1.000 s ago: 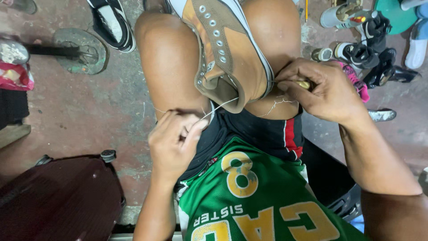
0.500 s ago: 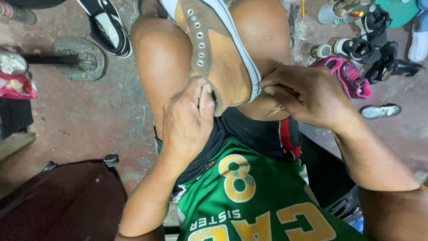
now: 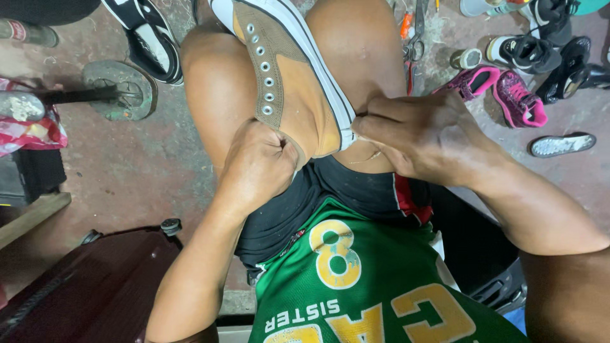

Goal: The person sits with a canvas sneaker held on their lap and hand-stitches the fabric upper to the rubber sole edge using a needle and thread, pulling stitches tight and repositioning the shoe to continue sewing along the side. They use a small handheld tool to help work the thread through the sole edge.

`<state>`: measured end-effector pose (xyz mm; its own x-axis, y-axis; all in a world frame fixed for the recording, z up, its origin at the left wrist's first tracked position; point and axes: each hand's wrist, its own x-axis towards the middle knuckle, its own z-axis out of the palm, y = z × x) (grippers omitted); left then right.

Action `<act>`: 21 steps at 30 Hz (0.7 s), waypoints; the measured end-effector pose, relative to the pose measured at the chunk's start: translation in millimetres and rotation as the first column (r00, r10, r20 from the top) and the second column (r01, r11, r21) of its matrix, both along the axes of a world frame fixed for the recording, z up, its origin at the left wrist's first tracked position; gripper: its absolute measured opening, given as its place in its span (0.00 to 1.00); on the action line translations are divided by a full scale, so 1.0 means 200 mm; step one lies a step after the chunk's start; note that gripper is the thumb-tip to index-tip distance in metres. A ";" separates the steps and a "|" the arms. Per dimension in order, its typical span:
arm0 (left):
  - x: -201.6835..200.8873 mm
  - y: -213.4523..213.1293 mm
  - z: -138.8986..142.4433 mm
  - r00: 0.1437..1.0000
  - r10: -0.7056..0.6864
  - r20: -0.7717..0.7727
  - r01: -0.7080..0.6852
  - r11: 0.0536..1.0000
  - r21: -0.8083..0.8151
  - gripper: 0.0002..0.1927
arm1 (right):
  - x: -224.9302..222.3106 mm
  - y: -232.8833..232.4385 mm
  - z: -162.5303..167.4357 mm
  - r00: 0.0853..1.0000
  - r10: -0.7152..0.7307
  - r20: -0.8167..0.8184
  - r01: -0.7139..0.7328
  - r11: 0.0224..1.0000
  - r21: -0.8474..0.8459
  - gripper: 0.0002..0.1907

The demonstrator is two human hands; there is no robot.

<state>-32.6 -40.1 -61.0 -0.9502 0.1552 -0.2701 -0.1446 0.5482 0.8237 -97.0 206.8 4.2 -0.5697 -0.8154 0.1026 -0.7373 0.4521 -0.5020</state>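
Observation:
A tan canvas sneaker [image 3: 289,82] with metal eyelets and a white rubber sole lies between my bare knees, heel end toward me. My left hand [image 3: 257,166] is closed in a fist against the heel opening, gripping the shoe's canvas edge. My right hand [image 3: 419,130] presses on the white sole edge at the heel, fingers pinched together; a thin thread shows just under it, and any needle is hidden. I wear black shorts and a green jersey.
A dark red suitcase [image 3: 82,292] sits at lower left. A black-and-white shoe [image 3: 149,38] and a round metal stand [image 3: 121,89] lie at upper left. Pink sneakers [image 3: 502,89], black shoes, a loose insole [image 3: 562,145] and scissors [image 3: 413,44] are scattered on the concrete at right.
My left hand rose from my lap, where it pulled a thread, up to the shoe's heel and closed on it. My right hand stayed at the sole edge. The view shifted slightly.

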 end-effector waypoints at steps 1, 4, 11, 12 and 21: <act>0.00 0.00 0.00 0.998 0.003 0.059 -0.003 1.000 -0.005 0.12 | 0.00 0.00 -0.01 1.000 0.001 -0.007 -0.001 1.000 -0.003 0.10; -0.01 0.00 0.00 0.996 0.002 0.085 -0.004 1.000 0.023 0.10 | 0.01 0.01 -0.04 1.000 0.000 -0.010 0.000 1.000 0.009 0.11; -0.02 0.01 0.02 1.000 0.003 -0.007 -0.001 0.982 0.187 0.11 | 0.08 0.01 -0.06 0.998 -0.061 0.002 0.061 0.996 0.058 0.10; -0.02 0.02 0.03 0.999 -0.002 -0.037 0.008 0.984 0.176 0.11 | 0.08 0.01 -0.05 0.998 -0.068 -0.004 0.068 0.996 0.058 0.11; 0.00 0.03 0.04 0.998 -0.041 0.055 0.042 0.999 -0.025 0.10 | 0.17 -0.04 0.02 0.983 -0.111 -0.145 0.139 0.971 0.195 0.12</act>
<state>-32.0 -34.6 -53.9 -0.9268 0.1864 -0.3261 -0.1659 0.5756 0.8007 -63.9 197.9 8.6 -0.6611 -0.7499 0.0235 -0.7220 0.6273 -0.2919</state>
